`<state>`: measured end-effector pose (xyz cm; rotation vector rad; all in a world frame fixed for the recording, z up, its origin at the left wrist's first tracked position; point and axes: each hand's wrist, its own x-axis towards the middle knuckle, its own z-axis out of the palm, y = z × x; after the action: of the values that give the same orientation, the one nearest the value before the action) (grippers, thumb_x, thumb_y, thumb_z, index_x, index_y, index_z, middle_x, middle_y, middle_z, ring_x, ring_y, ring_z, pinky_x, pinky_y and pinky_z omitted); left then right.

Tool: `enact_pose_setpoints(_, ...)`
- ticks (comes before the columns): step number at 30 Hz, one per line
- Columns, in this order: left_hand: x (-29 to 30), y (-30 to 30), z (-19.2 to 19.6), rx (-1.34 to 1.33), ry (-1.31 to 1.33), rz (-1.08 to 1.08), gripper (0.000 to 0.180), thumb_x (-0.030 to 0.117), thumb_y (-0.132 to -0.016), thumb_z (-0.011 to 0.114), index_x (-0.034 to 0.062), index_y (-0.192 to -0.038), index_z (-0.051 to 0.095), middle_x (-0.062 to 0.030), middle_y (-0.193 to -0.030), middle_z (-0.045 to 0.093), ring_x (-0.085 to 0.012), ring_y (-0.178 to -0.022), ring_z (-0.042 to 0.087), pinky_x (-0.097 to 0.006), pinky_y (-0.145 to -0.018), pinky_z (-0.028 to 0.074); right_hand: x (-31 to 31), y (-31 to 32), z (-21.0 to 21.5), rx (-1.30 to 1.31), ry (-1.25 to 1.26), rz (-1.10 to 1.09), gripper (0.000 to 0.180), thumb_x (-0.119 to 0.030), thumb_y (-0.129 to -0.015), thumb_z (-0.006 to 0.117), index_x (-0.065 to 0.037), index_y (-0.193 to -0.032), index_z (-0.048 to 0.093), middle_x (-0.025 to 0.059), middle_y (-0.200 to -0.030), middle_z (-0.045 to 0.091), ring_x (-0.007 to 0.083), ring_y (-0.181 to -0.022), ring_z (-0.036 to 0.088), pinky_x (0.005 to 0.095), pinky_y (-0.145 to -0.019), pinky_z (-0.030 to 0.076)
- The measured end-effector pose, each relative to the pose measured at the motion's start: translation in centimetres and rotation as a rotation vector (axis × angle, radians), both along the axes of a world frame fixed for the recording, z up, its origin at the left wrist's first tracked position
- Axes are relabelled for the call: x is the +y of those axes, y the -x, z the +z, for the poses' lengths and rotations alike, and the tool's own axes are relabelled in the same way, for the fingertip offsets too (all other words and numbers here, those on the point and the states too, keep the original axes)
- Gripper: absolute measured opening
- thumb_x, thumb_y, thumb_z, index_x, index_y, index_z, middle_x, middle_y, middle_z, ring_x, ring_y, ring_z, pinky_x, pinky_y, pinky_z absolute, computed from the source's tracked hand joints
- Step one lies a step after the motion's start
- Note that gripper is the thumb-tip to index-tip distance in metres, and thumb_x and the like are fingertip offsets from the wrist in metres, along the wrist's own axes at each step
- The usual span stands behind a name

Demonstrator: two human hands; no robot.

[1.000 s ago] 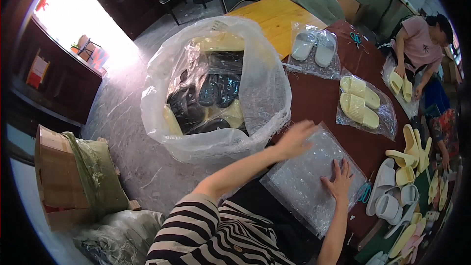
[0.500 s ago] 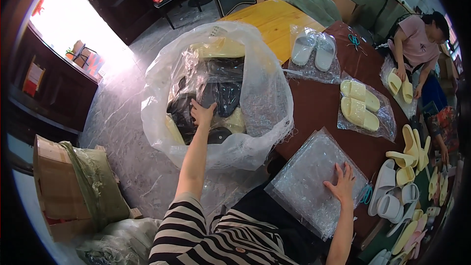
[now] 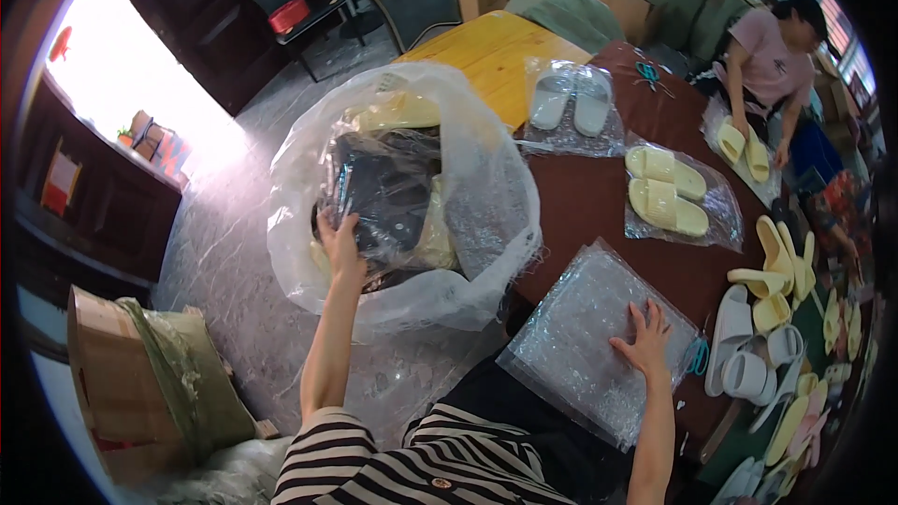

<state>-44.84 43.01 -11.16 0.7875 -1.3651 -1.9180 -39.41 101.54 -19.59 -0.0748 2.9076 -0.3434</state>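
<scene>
Observer: Left hand (image 3: 341, 243), state of fingers?

Recorder: Bent in at the near left edge of a black slipper packet in glossy clear plastic (image 3: 393, 182). Appears gripped; undersides of fingertips hidden. Packet is within the mouth of a large, round, translucent white plastic sack (image 3: 288, 224), left of the dark brown covered table (image 3: 580, 201). Contact with the items below: cannot tell.

Observer: Right hand (image 3: 644, 341)?

Recorder: Fingers spread wide, nothing grasped. Palm down on a flat, square stack of clear plastic bags (image 3: 580, 327) at the table's near side.

Observer: Failure modes?

Recorder: Three, all judgement. (1) Packet could slip back into the sack, since the film looks slick and the hold takes only one edge. (2) Loose film could snag on the sack's ragged right rim if drawn across it low. (3) Top bags could slide off near left if the right hand pushes that way; the stack's left corner seems to overhang the table.

Observer: Anything sharp?

Recorder: Blue-handled scissors (image 3: 695, 355), just right of the stack. Blades not clear; film might be nicked if dragged over them.
</scene>
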Motion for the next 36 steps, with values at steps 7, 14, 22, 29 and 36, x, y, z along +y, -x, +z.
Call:
enact_pose_setpoints(7, 13.4, -0.7, 13.1, 0.301, 0.173, -0.33, 0.057, 0.002, -0.09, 0.066, 0.0022, -0.141, 0.041, -0.0074, -0.12, 0.058, -0.0183, -0.107, 0.058, -0.03, -0.092, 0.047, 0.1, 0.3, -0.5, 0.032, 0.041, 0.011, 0.087, -0.062, -0.072, 0.074, -0.03, -0.148, 0.045, 0.0119, -0.162, 0.023, 0.038, -0.151, 0.013, 0.0771, -0.11, 0.01)
enact_pose_setpoints(14, 33.1, 5.0, 14.6, 0.249, 0.585, -0.579, 0.042, 0.003, -0.083, 0.069, 0.0029, -0.122, 0.052, -0.0103, -0.117, 0.054, -0.0212, -0.109, 0.054, -0.035, -0.099, 0.042, 0.1, -0.2, -1.7, 0.111, 0.029, 0.028, 0.09, -0.066, -0.071, 0.073, -0.032, -0.149, 0.042, 0.0108, -0.161, 0.023, 0.0372, -0.151, 0.014, 0.0792, -0.108, 0.01)
enact_pose_setpoints(22, 40.9, 7.9, 3.2, 0.26, 0.584, -0.976, 0.085, 0.023, -0.079, 0.081, 0.0002, -0.148, 0.038, -0.0218, -0.142, 0.041, -0.0326, -0.121, 0.049, -0.041, -0.106, 0.039, 0.6, -0.6, -2.2, 0.064, 0.042, 0.061, 0.09, -0.059, -0.074, 0.075, -0.029, -0.151, 0.04, 0.0113, -0.162, 0.021, 0.0393, -0.15, 0.013, 0.0784, -0.108, 0.012)
enact_pose_setpoints(29, 1.7, 7.4, -8.0, -0.356, 1.176, -0.554, 0.076, 0.023, -0.075, 0.079, 0.0006, -0.14, 0.047, -0.0253, -0.13, 0.059, -0.0387, -0.125, 0.053, -0.044, -0.107, 0.042, -1.2, 0.6, -0.9, 0.039, 0.014, 0.096, 0.093, -0.056, -0.073, 0.077, -0.028, -0.152, 0.037, 0.0099, -0.164, 0.017, 0.0383, -0.152, 0.009, 0.0749, -0.112, 0.007)
enact_pose_setpoints(36, 0.0, 1.0, -16.7, -1.03, 1.248, -0.871, 0.138, 0.041, -0.058, 0.092, 0.0348, -0.159, -0.002, -0.0394, -0.153, 0.021, -0.0555, -0.134, 0.039, -0.054, -0.112, 0.037, -0.6, 0.4, -1.3, -0.003, 0.02, 0.035, 0.095, -0.055, -0.072, 0.079, -0.027, -0.153, 0.037, 0.0108, -0.163, 0.017, 0.0386, -0.152, 0.009, 0.0765, -0.11, 0.008)
